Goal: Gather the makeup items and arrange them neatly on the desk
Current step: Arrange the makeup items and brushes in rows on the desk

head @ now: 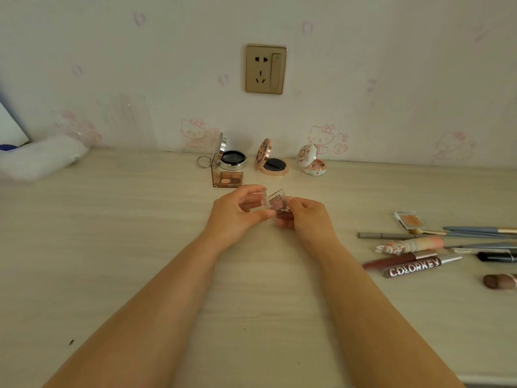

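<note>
Both hands hold a small clear square eyeshadow case (277, 204) with a pinkish pan, above the desk's middle. My left hand (237, 214) pinches its clear lid side; my right hand (306, 217) grips the base. Behind them stand an open brown eyeshadow palette (228, 177), an open silver compact (232, 158), an open rose-gold compact (272, 163) and a small open white floral compact (312, 162). At the right lie a blush pan (411, 219), brushes (481, 231), a grey pencil (389, 235), a bunny-topped tube (411, 245), and two lip glosses (419, 266).
The pale wood-grain desk (140, 247) meets a wall with a gold socket (265, 69). A white fluffy bundle (42, 158) lies at the far left. A metal ring (204, 161) sits beside the palette. A brown puff brush head (499, 281) is at the right edge.
</note>
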The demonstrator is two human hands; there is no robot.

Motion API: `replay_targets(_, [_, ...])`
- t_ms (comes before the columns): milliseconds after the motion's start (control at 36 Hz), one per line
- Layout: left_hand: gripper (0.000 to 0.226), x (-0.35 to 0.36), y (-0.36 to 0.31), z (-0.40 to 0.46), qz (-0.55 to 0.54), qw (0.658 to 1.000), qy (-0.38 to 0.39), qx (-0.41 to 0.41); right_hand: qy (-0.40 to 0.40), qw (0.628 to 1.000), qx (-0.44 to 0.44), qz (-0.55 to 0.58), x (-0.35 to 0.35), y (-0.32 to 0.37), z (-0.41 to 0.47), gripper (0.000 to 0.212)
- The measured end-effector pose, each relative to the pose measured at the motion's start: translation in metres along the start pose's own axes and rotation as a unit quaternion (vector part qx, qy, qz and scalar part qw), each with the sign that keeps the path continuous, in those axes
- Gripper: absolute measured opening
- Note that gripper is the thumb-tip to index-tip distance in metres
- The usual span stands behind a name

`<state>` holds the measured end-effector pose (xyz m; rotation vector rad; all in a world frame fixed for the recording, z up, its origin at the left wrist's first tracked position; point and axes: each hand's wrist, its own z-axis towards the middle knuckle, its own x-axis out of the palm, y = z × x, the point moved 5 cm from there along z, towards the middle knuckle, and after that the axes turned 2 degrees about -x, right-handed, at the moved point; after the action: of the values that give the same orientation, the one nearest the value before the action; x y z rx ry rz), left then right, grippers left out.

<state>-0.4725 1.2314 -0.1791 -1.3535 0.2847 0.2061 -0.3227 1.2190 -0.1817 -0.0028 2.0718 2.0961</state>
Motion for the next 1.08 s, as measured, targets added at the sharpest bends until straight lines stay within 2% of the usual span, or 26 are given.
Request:
replay_targets(56, [0.042, -0.002, 0.001, 0.001, -0.031, 0.999, 0.026, -0.010, -0.011, 0.999, 0.011, 0.042, -0.001, -0.003, 0.003, 0.025])
replay_targets(111, [0.041, -0.004, 0.003, 0.001, -0.042, 0.998, 0.047, -0.013, -0.018, 0.999, 0.009, 0.028, -0.002, -0.005, 0.006, 0.031])
replay_targets(222, [0.041, -0.003, 0.006, 0.003, 0.000, 0.998, 0.061, -0.015, 0.012, 0.982, -0.064, -0.176, -0.002, -0.002, 0.009, 0.035])
replay_targets(361, [0.044, -0.001, 0.007, 0.004, 0.050, 0.996, 0.073, -0.015, 0.089, 0.924, -0.084, -0.363, -0.002, -0.003, 0.007, 0.056])
replay_targets(444, [0.046, 0.001, 0.008, 0.004, 0.075, 0.994, 0.077, -0.024, 0.078, 0.891, -0.086, -0.439, -0.006, -0.004, 0.008, 0.059])
replay_targets(583, [0.051, 0.002, 0.007, 0.003, 0.108, 0.993, 0.047, -0.027, 0.063, 0.891, -0.074, -0.444, -0.008, -0.005, 0.009, 0.053])
replay_targets(778, [0.040, 0.004, 0.007, 0.000, 0.198, 0.979, -0.038, -0.019, 0.055, 0.893, -0.048, -0.444, -0.007, -0.006, 0.020, 0.051])
replay_targets(861, [0.038, 0.010, 0.007, 0.006, 0.244, 0.969, -0.044, -0.015, 0.047, 0.892, -0.036, -0.447, -0.008, -0.005, 0.027, 0.049])
replay_targets(1083, [0.035, 0.017, 0.008, 0.032, 0.238, 0.966, -0.078, -0.072, 0.038, 0.906, -0.006, -0.421, -0.010, -0.007, 0.059, 0.048])
